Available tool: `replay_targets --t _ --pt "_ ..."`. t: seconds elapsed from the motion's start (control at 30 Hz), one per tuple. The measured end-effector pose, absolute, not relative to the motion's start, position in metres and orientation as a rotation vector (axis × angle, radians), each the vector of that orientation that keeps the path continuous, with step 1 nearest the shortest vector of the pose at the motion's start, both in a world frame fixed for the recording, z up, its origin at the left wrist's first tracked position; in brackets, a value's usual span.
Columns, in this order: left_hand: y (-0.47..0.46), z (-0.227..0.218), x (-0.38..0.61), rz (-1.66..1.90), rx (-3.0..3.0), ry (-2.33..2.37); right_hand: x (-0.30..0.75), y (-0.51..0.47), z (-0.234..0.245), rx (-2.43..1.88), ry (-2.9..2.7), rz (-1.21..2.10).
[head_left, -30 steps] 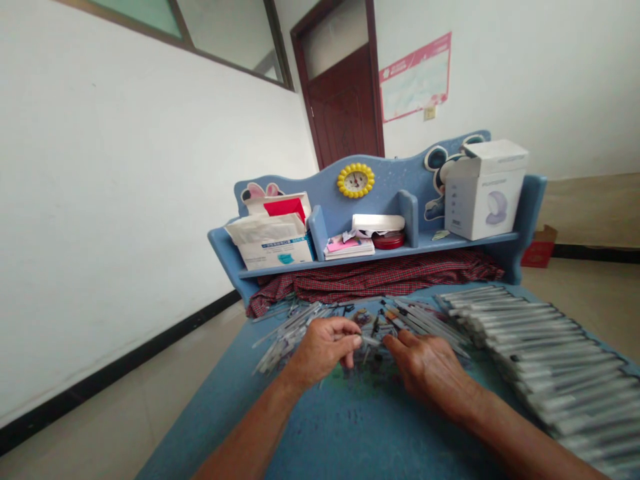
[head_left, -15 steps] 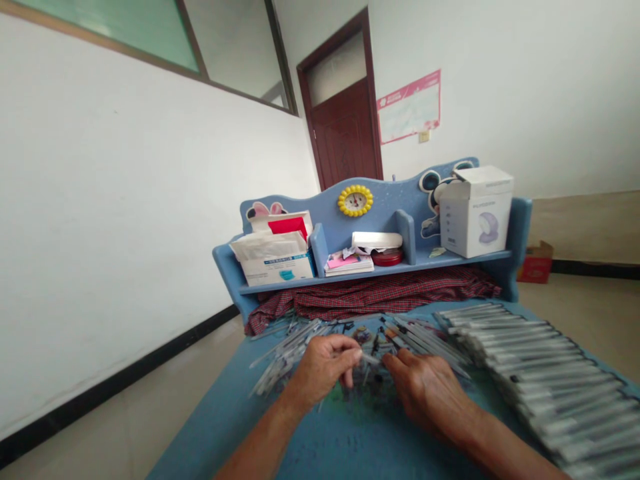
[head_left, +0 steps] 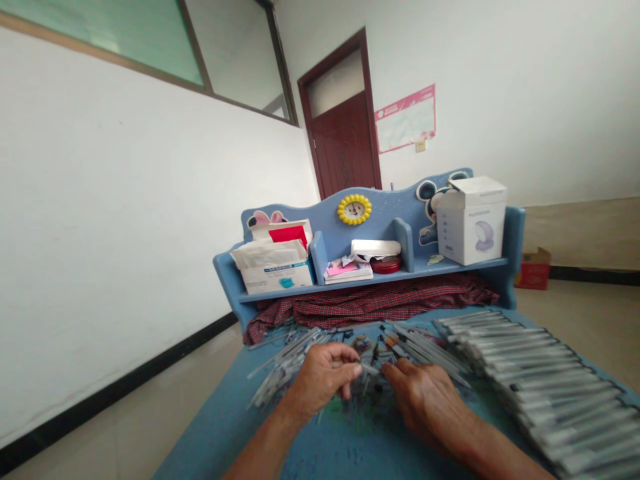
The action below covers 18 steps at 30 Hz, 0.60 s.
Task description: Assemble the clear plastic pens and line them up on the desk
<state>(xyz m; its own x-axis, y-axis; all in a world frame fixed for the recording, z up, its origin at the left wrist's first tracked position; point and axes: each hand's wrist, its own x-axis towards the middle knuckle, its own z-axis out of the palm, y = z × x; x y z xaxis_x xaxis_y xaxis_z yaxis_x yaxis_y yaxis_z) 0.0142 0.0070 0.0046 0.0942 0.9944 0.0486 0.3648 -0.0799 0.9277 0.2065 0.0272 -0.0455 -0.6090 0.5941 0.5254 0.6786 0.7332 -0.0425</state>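
Observation:
My left hand (head_left: 320, 379) is over the middle of the blue desk, thumb and fingers pinched on a short, clear pen part (head_left: 370, 369) that points to the right. Close to that part's right end is my right hand (head_left: 431, 397). Its fingers are closed, and their tips are partly hidden, so I cannot make out what they hold. Beyond my left hand lies a loose heap of clear pen barrels (head_left: 283, 370). More translucent barrels (head_left: 433, 352) lie behind my right hand. Small dark pen parts (head_left: 375, 347) are scattered between the two heaps.
Stacked rows of pens (head_left: 540, 380) with dark ends fill the desk's right side. At the back, a blue shelf (head_left: 300, 291) carries a mask box (head_left: 275, 277), papers, a red tin (head_left: 386, 265) and a white box (head_left: 470, 227). Checked cloth (head_left: 370, 303) is bunched beneath.
The view has tilted up slightly, so everything sits a little lower in the picture. Both hands stay close together around the clear pen part, with only slight finger movement.

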Motion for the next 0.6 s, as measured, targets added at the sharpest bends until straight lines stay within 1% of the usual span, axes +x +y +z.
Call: replay_targets --t 0.23,0.6 --pt "0.0081 0.0035 0.0139 0.973 1.630 1.498 0.2065 0.0260 -0.0434 -0.972 -2.424 -0.201" --pt "0.0064 0.0058 0.0163 0.984 1.595 1.438 0.2058 0.0266 -0.0449 -0.977 -2.432 -0.224"
